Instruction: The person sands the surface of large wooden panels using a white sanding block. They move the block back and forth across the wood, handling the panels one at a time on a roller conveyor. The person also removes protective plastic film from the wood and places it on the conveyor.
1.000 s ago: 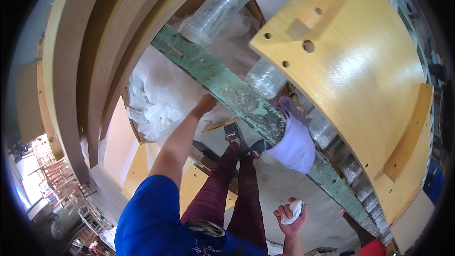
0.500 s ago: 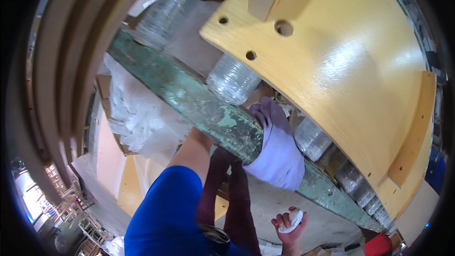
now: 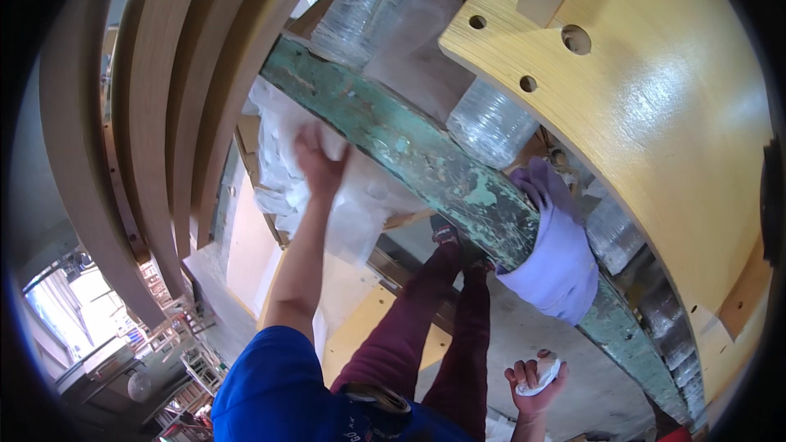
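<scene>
My left hand [image 3: 319,162] reaches up past the near side of the worn green beam [image 3: 426,155]. Its fingers are spread, slightly blurred, and I see nothing in them. It is over a heap of thin white packing sheets [image 3: 360,213]; contact cannot be made out. Low on the right, my right hand [image 3: 536,385] has its fingers curled round a small wad of white cloth [image 3: 538,372]. A lilac fabric piece [image 3: 557,254] is draped over the green beam, apart from both hands.
A glossy yellow wooden panel [image 3: 639,90] with holes covers the upper right. Film-wrapped cylinders [image 3: 493,121] stand beneath it. Curved wooden strips [image 3: 147,106] rise on the left. Flat wooden boards [image 3: 352,336] lie low near my legs.
My left hand, hidden behind the green beam before, is now out over the white packing sheets. The whole view has shifted. My right hand keeps its hold on the white cloth.
</scene>
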A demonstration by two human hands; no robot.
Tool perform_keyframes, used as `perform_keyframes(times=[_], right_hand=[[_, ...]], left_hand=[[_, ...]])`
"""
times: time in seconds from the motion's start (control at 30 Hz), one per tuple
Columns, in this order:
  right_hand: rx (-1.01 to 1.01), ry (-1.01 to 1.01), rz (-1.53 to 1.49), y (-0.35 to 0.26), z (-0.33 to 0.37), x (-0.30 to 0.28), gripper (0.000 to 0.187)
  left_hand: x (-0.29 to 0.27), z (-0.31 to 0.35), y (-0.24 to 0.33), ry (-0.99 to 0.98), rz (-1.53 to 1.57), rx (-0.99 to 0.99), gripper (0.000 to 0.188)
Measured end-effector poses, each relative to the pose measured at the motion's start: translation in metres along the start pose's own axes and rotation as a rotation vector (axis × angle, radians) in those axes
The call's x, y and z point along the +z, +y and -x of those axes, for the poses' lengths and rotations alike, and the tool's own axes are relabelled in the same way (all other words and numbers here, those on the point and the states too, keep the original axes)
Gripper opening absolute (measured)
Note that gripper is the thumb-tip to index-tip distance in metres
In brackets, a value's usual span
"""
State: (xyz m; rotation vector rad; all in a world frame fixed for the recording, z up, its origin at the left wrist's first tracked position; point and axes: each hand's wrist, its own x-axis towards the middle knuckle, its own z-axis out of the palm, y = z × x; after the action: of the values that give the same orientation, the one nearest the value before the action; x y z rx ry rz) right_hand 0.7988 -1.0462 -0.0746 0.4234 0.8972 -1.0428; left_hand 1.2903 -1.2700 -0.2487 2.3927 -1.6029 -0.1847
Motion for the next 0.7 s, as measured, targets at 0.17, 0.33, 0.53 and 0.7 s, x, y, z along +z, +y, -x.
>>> perform_keyframes(times=[0.17,0.33,0.53,0.7], right_hand=[[0.113,-0.253,-0.045,0.008,-0.031,-0.003,0.052],[0.058,-0.253,0.062,0.040,-0.070,0.007,0.052],[0.124,-0.286,0.102,0.033,-0.039,0.031,0.051],[0.059,-0.139,-0.012,0.025,-0.021,0.039,0.051]], left_hand=[[-0.022,-0.063,-0.093,-0.069,-0.366,-0.332,0.085],[0.137,0.026,-0.027,-0.876,-0.332,-0.089,0.065],[0.055,0.039,-0.045,-0.834,-0.120,-0.020,0.049],[-0.058,0.090,-0.017,-0.182,0.497,-0.304,0.027]])
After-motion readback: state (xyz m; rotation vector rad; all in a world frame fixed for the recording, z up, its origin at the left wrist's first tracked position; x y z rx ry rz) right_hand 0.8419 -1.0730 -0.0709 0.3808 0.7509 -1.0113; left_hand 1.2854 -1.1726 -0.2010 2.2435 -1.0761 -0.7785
